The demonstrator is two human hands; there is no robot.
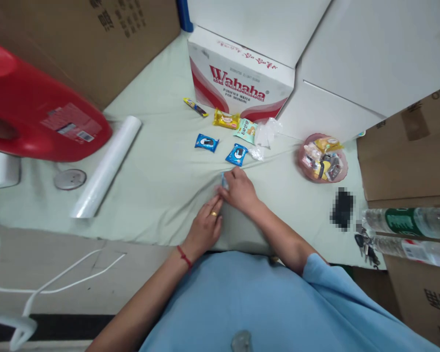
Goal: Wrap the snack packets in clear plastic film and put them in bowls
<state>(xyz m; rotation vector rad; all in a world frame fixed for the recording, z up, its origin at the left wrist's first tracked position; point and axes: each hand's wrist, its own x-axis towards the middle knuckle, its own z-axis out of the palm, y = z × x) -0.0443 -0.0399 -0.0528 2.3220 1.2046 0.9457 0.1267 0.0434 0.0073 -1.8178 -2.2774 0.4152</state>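
A pale green, creased cloth [146, 190] is covering the surface. On its left, a glossy white roll [108, 166] is lying beside a flat, round grey disc [70, 179]. A white-and-red cardboard box [238, 80] is standing at the back; before it, two small blue packets [207, 143], a shiny yellow packet [226, 119] and a mint-green packet [245, 130] are lying. Rightward, a translucent pink bowl [307, 172] is sitting.

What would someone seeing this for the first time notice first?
Probably the big red jug at the far left, then the Wahaha box at the back of the cloth-covered surface. After those, the left hand and right hand, close together near the middle, with a small, mostly hidden blue item at the right one.
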